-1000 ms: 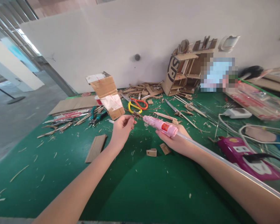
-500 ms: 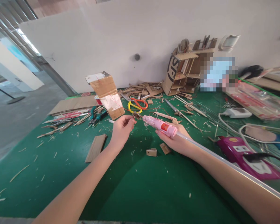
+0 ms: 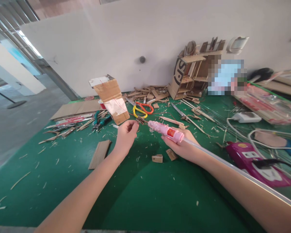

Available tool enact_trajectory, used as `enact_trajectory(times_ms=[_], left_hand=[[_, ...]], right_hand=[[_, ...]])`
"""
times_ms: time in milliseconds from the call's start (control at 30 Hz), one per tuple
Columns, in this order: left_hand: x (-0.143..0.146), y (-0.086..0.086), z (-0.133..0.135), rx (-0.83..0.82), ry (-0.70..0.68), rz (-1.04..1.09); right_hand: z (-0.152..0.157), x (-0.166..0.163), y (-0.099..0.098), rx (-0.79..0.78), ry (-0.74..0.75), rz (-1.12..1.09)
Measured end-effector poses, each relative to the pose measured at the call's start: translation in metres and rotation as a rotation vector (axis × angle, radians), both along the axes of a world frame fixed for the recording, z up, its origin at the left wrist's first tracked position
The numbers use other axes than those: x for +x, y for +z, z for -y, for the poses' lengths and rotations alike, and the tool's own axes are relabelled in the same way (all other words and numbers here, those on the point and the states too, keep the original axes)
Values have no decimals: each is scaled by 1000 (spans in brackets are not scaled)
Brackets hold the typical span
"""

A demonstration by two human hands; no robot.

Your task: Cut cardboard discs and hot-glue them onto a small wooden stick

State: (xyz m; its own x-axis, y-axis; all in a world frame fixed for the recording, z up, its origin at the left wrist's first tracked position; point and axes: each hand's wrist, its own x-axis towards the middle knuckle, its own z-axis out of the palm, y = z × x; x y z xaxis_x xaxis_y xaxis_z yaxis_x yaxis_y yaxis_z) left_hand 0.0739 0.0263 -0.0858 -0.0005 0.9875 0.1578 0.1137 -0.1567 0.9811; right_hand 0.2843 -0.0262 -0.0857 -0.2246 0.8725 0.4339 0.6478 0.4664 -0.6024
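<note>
My right hand [image 3: 181,142] is wrapped round a pink glue gun [image 3: 163,129], its nozzle pointing left. A long clear glue stick [image 3: 223,161] runs out of its back along my forearm. Just left of the nozzle is my left hand [image 3: 126,134], thumb and fingers pinched together. What they hold, if anything, is too small to make out. A small dark, brownish clump [image 3: 142,120] lies between the fingertips and the nozzle. Below the glue gun, two small cardboard pieces [image 3: 157,158] rest on the green table [image 3: 140,197]. A flat cardboard strip [image 3: 100,154] lies left of my left wrist.
Behind my hands are scissors [image 3: 140,111] with yellow and orange handles and a folded cardboard piece [image 3: 111,97]. Pliers [image 3: 97,121] lie to the left. A cardboard shelf model [image 3: 180,76] stands at the wall. On the right sits a purple power strip [image 3: 257,165] with cables.
The fingertips of my left hand have drawn slightly left, away from the glue gun's nozzle. My right hand and the glue gun have hardly moved.
</note>
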Motion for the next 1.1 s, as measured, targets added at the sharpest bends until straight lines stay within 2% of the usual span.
enact_trajectory(times_ms=[167, 600, 1100], left_hand=[[0, -2, 0, 2, -36, 37], [0, -2, 1, 41, 7, -139], [0, 2, 2, 41, 12, -88]], right_hand=[[0, -1, -1, 8, -3, 10], [1, -2, 1, 1, -25, -19], [-1, -1, -2, 7, -12, -15]])
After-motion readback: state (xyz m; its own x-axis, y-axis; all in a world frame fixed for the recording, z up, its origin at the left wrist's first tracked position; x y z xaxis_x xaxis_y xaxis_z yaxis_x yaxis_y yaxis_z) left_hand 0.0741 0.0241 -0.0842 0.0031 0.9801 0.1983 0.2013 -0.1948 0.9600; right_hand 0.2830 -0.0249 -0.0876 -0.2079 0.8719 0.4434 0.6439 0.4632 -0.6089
